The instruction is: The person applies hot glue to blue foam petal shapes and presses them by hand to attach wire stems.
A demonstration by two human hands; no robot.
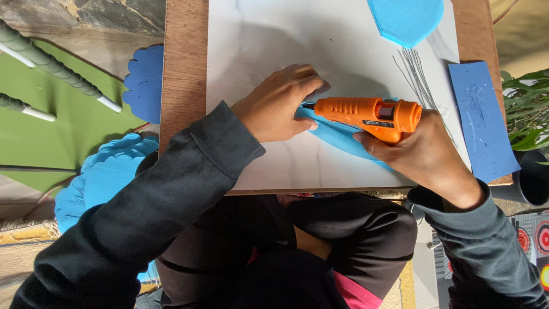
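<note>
**Two hands, one glue gun, one blue strip on a white board**

Head view, surface and surroundings:
- White marbled board laid on a wooden tabletop, above crossed legs in dark trousers.
- To the left: green mat with three green-wrapped rods on it.
- To the right: leafy plant in a dark pot.

Head view, counts:
- One orange glue gun, lying level, nozzle pointing left.
- One blue foam strip under the gun, on the board, near its front edge.
- One blue rounded piece at the board's top edge.
- One glittery blue rectangle at the right edge of the table.
- Two scalloped blue shapes off the table's left side.
- One bundle of thin grey wires behind the gun.

Head view, hands:
- Right hand: closed around the gun's handle.
- Left hand: fingers curled, pressing down on the left end of the strip, just beside the nozzle.
</note>
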